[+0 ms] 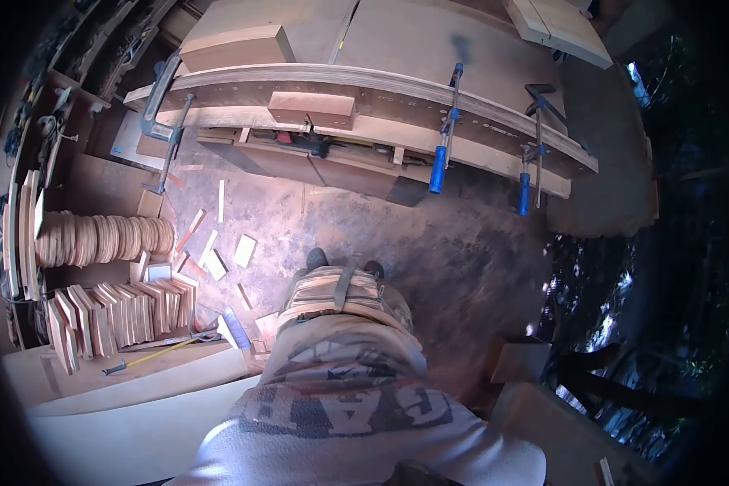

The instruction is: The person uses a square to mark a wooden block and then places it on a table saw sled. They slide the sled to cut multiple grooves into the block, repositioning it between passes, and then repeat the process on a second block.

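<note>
Neither my left hand nor my right hand shows in the head view; only my shirt (356, 413), waist and the tips of my shoes are visible. Ahead of me stands a workbench (413, 40) with a long laminated board (381, 85) along its near edge. Blue-handled clamps (438, 168) grip the board on the right, and a large C-clamp (155, 109) sits at its left end. A reddish wooden block (312, 109) rests against the board's near side. Behind the board, a larger wooden block (236, 49) lies on the bench.
On the left are a row of round wooden discs (109, 237), a row of upright wood pieces (121, 314) and a brush (235, 327). Offcuts (245, 250) lie on the floor. A wooden box (520, 360) is at the lower right, a thick panel (560, 28) at the upper right.
</note>
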Tool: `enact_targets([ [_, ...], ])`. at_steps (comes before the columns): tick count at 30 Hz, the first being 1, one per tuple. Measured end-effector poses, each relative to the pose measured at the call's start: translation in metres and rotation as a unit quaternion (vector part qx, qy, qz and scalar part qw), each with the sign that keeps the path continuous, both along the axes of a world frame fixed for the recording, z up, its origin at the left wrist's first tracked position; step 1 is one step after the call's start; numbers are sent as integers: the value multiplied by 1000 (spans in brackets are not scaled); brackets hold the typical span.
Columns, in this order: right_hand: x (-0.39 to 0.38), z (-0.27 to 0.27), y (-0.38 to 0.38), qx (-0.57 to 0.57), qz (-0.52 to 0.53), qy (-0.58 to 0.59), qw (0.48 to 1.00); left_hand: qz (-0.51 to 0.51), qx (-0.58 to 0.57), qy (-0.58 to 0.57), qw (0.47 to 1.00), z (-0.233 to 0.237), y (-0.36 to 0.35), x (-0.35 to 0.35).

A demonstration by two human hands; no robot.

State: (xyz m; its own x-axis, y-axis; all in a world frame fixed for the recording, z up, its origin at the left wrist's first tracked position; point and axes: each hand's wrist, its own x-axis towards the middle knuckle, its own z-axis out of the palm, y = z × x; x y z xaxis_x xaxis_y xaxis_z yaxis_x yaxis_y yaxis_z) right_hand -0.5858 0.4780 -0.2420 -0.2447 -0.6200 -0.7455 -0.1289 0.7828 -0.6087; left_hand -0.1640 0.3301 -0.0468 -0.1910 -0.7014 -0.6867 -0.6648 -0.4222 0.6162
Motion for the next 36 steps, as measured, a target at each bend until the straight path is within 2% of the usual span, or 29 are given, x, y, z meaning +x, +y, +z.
enact_targets([
  [9, -41, 25, -17, -79, -47, 9, 996, -67, -24, -11, 997, -16, -26, -37],
  [18, -88, 88, -100, -236, -109, 36, 965, -126, -50, -14, 991, -32, -69, -59],
  [28, -151, 224, -207, -421, -151, 94, 889, -180, -43, -24, 982, -51, -126, -75],
  [36, -214, 380, -315, -553, -141, 204, 796, -203, -28, -18, 979, -61, -152, -66],
])
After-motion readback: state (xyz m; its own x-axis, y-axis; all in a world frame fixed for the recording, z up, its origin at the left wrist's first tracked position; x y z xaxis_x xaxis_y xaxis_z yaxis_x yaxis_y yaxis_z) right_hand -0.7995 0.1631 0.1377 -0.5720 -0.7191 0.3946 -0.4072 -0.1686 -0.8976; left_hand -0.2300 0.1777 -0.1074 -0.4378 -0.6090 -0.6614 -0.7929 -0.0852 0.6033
